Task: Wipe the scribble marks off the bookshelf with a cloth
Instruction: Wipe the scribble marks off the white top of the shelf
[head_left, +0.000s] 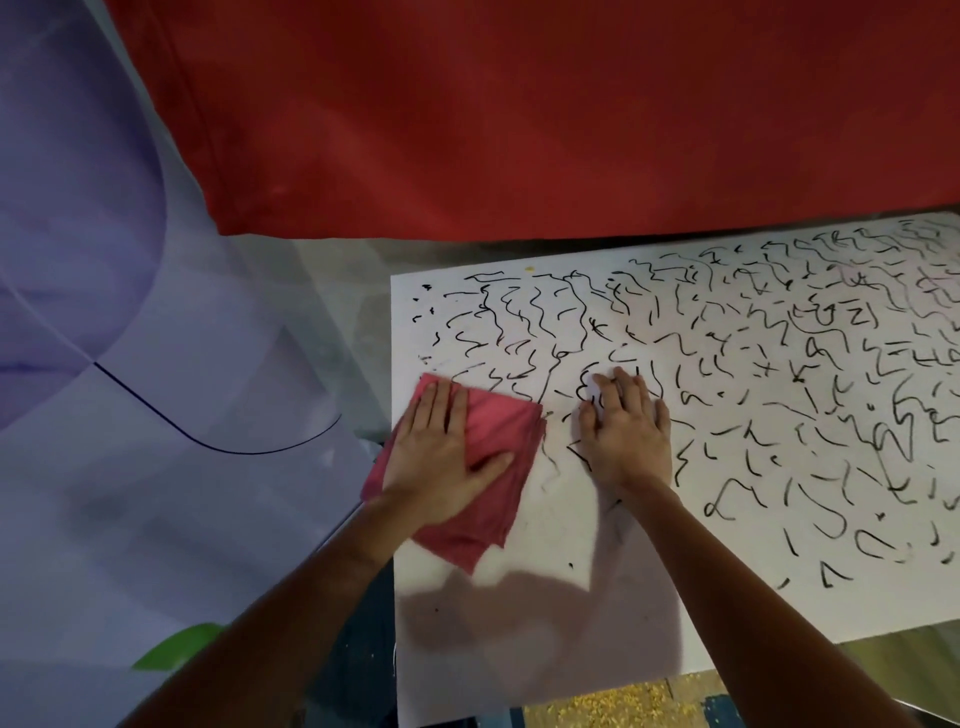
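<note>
Head view: left hand (441, 457), fingers straight, presses the folded pink fabric cloth (501, 421) at the left edge of the flat white bookshelf panel (550, 525), right hand (628, 431) lies flat alongside; only the near corner looks clean, with black scribble marks (779, 364) covering the rest.

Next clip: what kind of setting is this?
Probably an indoor space staged for recording, though hard to tell. A white panel dense with black scribble marks lies flat, red fabric hangs beyond it, and a pale purple printed sheet spreads at left.
</note>
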